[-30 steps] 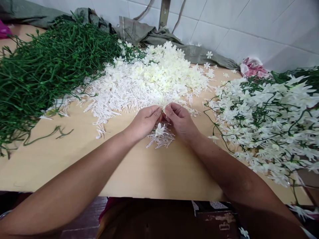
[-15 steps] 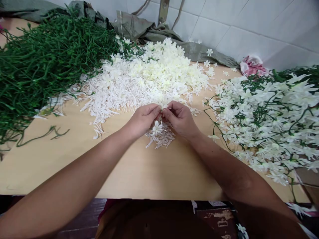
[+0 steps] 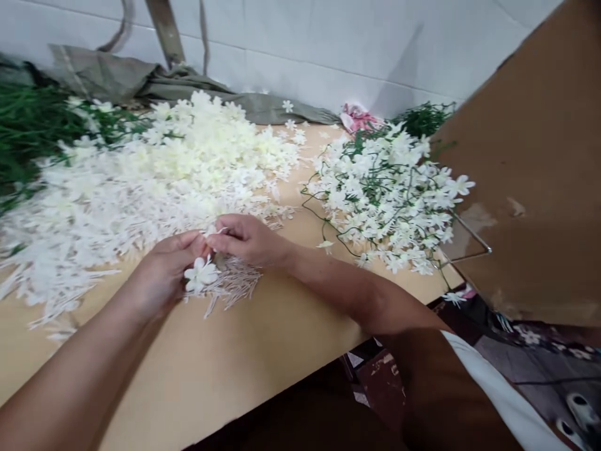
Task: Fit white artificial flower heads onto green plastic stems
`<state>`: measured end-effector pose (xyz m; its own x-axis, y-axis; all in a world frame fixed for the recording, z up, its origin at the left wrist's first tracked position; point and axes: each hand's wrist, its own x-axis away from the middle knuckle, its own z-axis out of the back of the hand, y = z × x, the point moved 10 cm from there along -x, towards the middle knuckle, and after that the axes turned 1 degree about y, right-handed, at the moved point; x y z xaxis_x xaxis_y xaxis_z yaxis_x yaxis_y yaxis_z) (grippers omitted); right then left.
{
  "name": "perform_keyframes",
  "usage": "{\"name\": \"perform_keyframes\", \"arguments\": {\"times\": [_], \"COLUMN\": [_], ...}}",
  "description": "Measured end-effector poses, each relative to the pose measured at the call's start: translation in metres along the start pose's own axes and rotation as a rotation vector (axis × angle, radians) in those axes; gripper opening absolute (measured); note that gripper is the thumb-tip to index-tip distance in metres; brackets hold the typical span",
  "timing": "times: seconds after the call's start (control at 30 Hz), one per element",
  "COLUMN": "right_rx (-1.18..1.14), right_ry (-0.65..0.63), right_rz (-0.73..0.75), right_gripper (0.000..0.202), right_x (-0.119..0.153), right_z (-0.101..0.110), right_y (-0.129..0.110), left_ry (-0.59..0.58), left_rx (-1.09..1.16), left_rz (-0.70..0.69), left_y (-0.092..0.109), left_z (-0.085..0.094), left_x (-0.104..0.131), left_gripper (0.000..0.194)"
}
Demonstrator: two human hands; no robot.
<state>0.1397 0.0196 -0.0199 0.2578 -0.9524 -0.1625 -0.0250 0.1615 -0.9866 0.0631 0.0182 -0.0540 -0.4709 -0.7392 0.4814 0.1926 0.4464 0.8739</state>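
Note:
My left hand [image 3: 166, 269] and my right hand [image 3: 246, 239] meet at the front of a pile of white petals and thin white stems [image 3: 107, 207]. Both hands pinch a small white flower piece [image 3: 213, 233] between their fingertips, partly hidden by the fingers. A white flower [image 3: 201, 275] shows just below my left fingertips. Under my hands a small bunch of white stems [image 3: 237, 282] lies on the wooden table [image 3: 197, 369].
Green stems [image 3: 28, 125] are heaped at the far left. White flowers on green stems [image 3: 380, 194] lie at the right, beside a large cardboard box [image 3: 530, 169]. Grey cloth [image 3: 113, 75] and a pink-white cloth [image 3: 357, 118] lie along the wall.
The view has turned to the right, bringing the cardboard box into sight. My two hands remain together, pinching at the same spot by the pile.

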Motion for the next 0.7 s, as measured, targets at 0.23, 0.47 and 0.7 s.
{"name": "perform_keyframes", "arguments": {"times": [0.23,0.47,0.7], "right_rx": [0.187,0.422,0.802], "right_ry": [-0.061,0.096,0.458], "right_rz": [-0.076,-0.029,0.147], "right_gripper": [0.041,0.04,0.027], "right_x": [-0.001,-0.001,0.057], "right_z": [-0.001,0.022,0.11], "right_y": [0.006,-0.028,-0.132], "left_ry": [0.037,0.095,0.099], "left_rx": [0.018,-0.06,-0.093], "left_rz": [0.039,-0.065,-0.211], "left_y": [-0.009,0.01,0.016], "left_z": [0.003,0.003,0.004], "left_x": [0.001,0.001,0.001], "left_gripper": [0.034,0.033,0.033]}}
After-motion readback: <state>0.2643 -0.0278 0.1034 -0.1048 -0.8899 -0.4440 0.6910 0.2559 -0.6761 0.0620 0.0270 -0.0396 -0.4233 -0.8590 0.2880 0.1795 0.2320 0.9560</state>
